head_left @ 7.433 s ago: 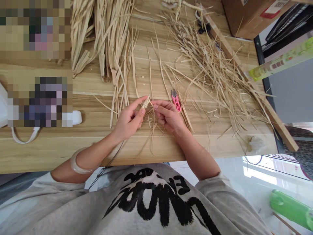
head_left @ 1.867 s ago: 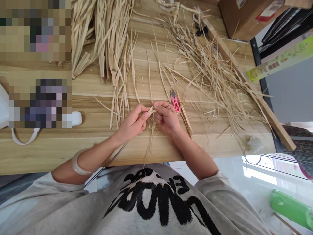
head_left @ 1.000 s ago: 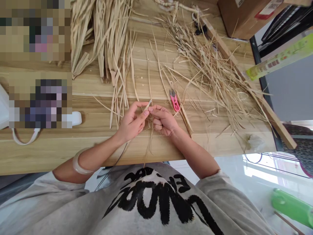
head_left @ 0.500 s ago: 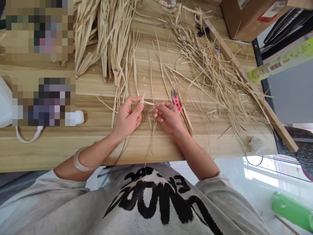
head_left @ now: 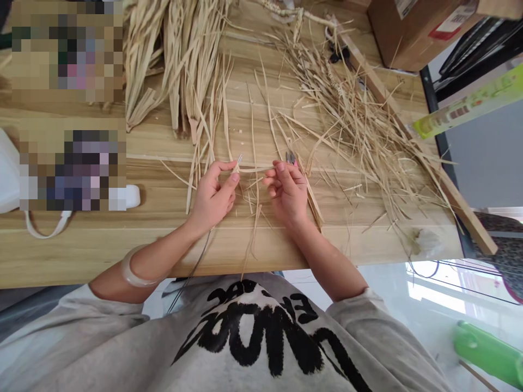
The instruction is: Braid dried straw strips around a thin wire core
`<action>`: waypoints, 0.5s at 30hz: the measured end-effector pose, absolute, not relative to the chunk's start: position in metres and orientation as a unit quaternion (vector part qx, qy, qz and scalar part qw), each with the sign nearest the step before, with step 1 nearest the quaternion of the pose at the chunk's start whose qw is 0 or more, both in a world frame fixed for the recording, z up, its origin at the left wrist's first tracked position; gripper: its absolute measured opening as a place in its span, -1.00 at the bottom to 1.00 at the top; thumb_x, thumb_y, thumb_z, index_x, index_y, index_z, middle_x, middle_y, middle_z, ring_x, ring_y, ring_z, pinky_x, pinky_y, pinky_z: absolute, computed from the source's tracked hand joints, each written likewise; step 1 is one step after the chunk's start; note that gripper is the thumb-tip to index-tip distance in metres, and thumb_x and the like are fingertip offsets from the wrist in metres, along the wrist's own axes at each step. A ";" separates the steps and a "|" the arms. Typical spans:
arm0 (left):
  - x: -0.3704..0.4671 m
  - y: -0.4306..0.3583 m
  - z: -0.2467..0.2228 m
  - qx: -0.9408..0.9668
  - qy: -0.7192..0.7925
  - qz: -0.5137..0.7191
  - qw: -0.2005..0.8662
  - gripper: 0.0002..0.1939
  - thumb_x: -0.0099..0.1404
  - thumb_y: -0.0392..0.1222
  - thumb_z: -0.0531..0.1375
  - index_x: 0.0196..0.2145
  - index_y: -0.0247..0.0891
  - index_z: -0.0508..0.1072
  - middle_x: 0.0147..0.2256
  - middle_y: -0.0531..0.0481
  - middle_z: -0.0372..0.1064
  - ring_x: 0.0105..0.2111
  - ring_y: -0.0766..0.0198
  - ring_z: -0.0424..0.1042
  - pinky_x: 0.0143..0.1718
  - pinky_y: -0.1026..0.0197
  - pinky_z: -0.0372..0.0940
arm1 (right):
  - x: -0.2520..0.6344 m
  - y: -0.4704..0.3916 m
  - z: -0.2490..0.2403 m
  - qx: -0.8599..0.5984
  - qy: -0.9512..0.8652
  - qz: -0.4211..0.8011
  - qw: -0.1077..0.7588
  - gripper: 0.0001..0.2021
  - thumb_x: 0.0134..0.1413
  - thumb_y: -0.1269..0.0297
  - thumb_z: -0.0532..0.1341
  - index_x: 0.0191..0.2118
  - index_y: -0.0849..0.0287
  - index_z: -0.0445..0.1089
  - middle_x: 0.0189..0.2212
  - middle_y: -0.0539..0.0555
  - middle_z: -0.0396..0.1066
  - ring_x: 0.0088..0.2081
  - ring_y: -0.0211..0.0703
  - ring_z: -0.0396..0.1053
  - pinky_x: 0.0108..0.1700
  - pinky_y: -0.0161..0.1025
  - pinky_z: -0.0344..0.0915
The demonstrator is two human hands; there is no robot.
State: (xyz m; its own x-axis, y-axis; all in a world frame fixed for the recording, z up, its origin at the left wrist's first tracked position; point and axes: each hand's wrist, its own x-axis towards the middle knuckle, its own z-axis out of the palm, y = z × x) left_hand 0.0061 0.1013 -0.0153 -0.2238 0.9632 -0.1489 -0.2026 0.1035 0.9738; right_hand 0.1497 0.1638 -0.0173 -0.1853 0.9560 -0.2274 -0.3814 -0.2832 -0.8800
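Observation:
My left hand (head_left: 216,190) pinches a thin metallic wire (head_left: 239,159) whose tip sticks up past the fingertips, with pale plant fibre at the pinch. From there a flat straw strip (head_left: 253,170) runs sideways to my right hand (head_left: 286,190), which grips its other end between thumb and forefinger. The strip is stretched nearly level between both hands. Just behind my right hand lie pink-handled thread snips (head_left: 291,158), mostly hidden by it. Loose straw strands (head_left: 256,218) lie on the wooden table (head_left: 163,250) below and between the hands.
A thick bundle of dry straw (head_left: 180,65) lies at the back left, a tangled heap of strands (head_left: 347,109) at the right. Beyond are a wooden bar (head_left: 449,190), black-handled scissors (head_left: 339,51) and a cardboard box (head_left: 412,38). A white cable (head_left: 47,231) lies left.
My right hand has moved right and slightly up along the strip, turning a little, so more strip shows between the hands. It now covers most of the snips. My left hand has stayed put.

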 end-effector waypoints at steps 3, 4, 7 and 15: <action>0.006 0.102 -0.015 0.352 0.537 0.571 0.511 -0.57 0.21 0.14 0.34 -0.15 -0.13 0.30 -0.77 0.34 0.00 -0.83 0.46 -0.11 -0.87 0.39 -0.15 | 0.153 0.163 -0.017 -0.366 -0.356 0.722 0.467 -0.83 0.00 0.12 0.37 -0.33 0.08 0.49 -0.41 -0.04 0.60 -0.33 -0.26 0.60 -0.45 -0.43 0.45; 0.006 0.102 -0.016 0.351 0.536 0.573 0.511 -0.57 0.21 0.14 0.34 -0.15 -0.13 0.30 -0.77 0.34 0.00 -0.83 0.46 -0.11 -0.87 0.39 -0.15 | 0.153 0.162 -0.017 -0.354 -0.353 0.734 0.459 -0.80 0.02 0.07 0.35 -0.32 0.09 0.50 -0.39 -0.02 0.61 -0.29 -0.23 0.61 -0.39 -0.40 0.49; 0.006 0.101 -0.016 0.351 0.538 0.570 0.512 -0.56 0.21 0.16 0.34 -0.15 -0.13 0.30 -0.78 0.34 0.00 -0.84 0.46 -0.10 -0.87 0.39 -0.14 | 0.154 0.162 -0.020 -0.348 -0.347 0.750 0.443 -0.70 0.06 -0.04 0.31 -0.34 0.12 0.49 -0.39 0.01 0.61 -0.23 -0.18 0.62 -0.30 -0.35 0.53; 0.006 0.101 -0.015 0.356 0.541 0.568 0.508 -0.53 0.20 0.19 0.33 -0.13 -0.13 0.30 -0.78 0.34 0.02 -0.83 0.46 -0.10 -0.86 0.39 -0.13 | 0.148 0.160 -0.022 -0.328 -0.353 0.759 0.439 -0.64 -0.25 0.17 0.53 -0.34 0.06 0.38 -0.41 -0.08 0.62 -0.38 -0.28 0.58 -0.36 -0.36 0.49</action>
